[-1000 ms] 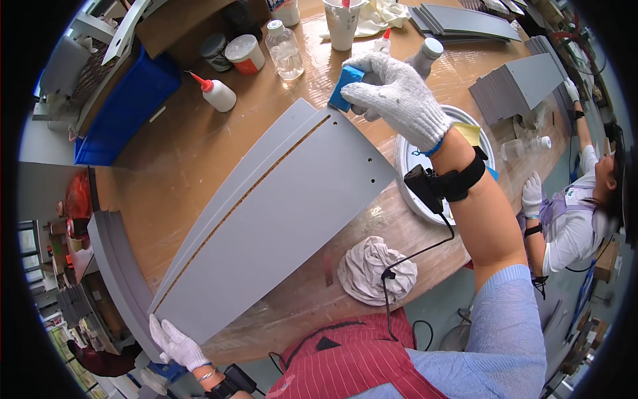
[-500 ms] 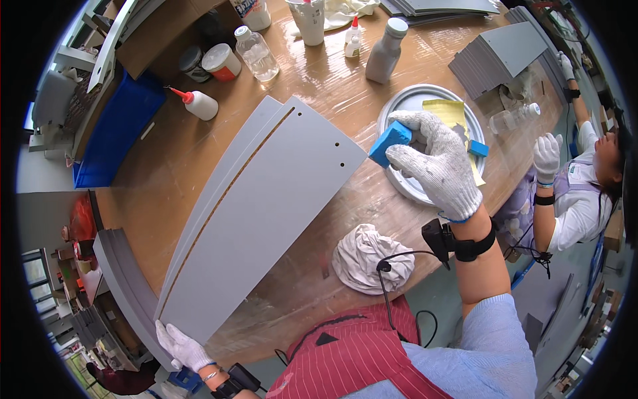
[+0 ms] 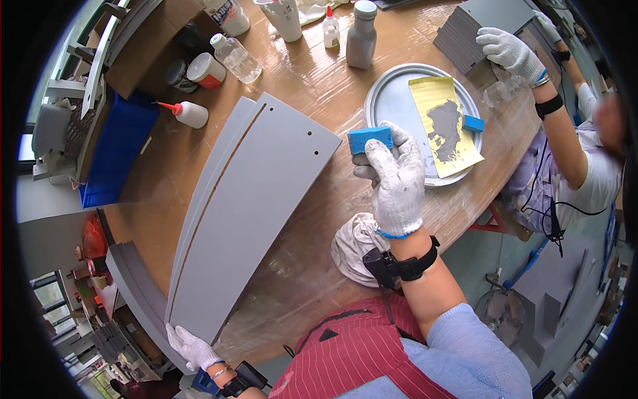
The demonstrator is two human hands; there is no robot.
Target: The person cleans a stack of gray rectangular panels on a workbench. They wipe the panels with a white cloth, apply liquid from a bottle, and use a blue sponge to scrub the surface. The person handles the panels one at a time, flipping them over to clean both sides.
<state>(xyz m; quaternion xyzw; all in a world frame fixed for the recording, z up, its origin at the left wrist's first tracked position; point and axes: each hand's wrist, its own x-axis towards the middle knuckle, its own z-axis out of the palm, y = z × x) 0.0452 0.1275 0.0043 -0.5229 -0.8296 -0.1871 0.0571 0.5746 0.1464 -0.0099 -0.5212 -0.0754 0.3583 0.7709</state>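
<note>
A blue sponge block (image 3: 369, 140) is pinched between the thumb and fingers of my gloved right hand (image 3: 403, 183), raised between the panel and the round tray. My gloved left hand (image 3: 193, 346) grips the near lower end of a long curved grey panel (image 3: 249, 193); some of its fingers are hidden. The panel has a brown groove along its left side and several small holes at the far end. Under it, the edge of another grey piece (image 3: 219, 146) shows. A yellow sheet smeared with grey paste (image 3: 444, 130) lies on the round tray (image 3: 380, 86).
Another blue block (image 3: 473, 124) sits on the tray. A crumpled white cloth (image 3: 352, 249) lies near the table's front edge. Bottles (image 3: 362, 36), a red-tipped glue bottle (image 3: 191, 114) and tubs stand at the back. A co-worker's gloved hand (image 3: 510, 52) is by stacked grey panels (image 3: 458, 40).
My right hand has moved left and away from the tray, turning the sponge block upright toward me. The paste-smeared sheet is now uncovered. The co-worker's hand has reached toward the stacked panels.
</note>
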